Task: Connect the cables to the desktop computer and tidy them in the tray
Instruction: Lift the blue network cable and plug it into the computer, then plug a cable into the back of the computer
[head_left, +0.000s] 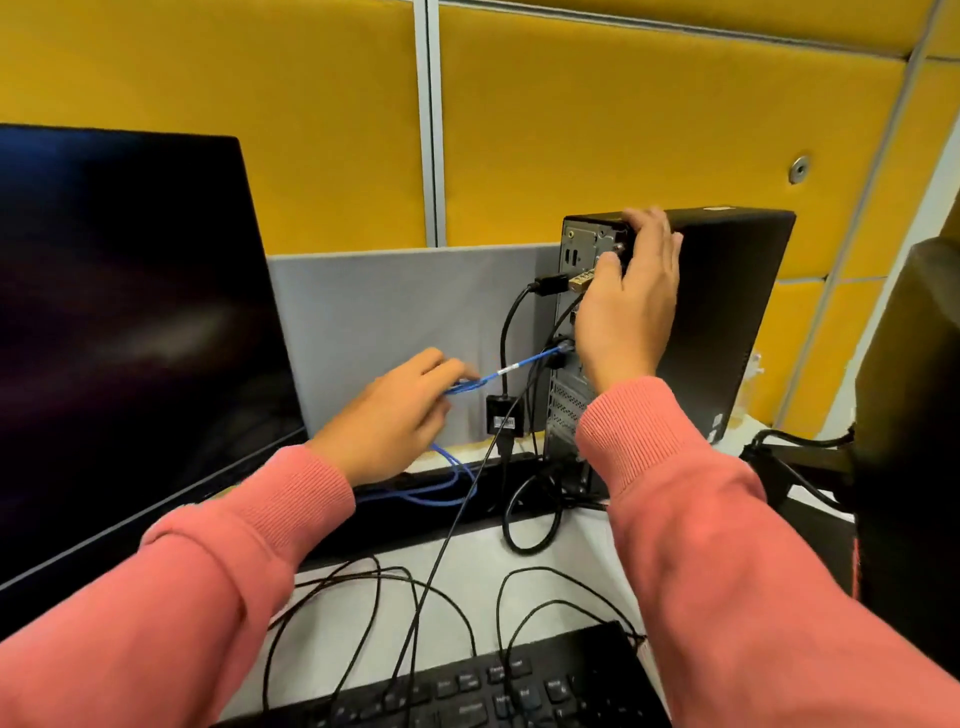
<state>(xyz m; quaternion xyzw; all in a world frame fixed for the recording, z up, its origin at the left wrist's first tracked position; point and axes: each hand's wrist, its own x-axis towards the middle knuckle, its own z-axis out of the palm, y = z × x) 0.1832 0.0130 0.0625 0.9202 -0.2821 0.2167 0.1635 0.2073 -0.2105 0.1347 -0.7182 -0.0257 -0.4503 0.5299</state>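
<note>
A black desktop computer (727, 312) stands upright at the back right of the desk, its rear port panel facing left. My right hand (628, 306) rests on the tower's rear upper corner, fingers straight over its side and thumb near a gold-coloured connector. A black plug (550, 284) sits in the panel. A blue cable (524, 364) runs taut from a lower port to my left hand (395, 415), which pinches it. More blue cable loops (441, 493) into the black cable tray (467, 488) behind the desk.
A large dark monitor (130, 338) fills the left. A grey divider (389, 322) and yellow panels stand behind. Loose black cables (395, 613) lie on the white desk; a black keyboard (493, 686) is at the front edge. A black adapter (505, 415) hangs by the tower.
</note>
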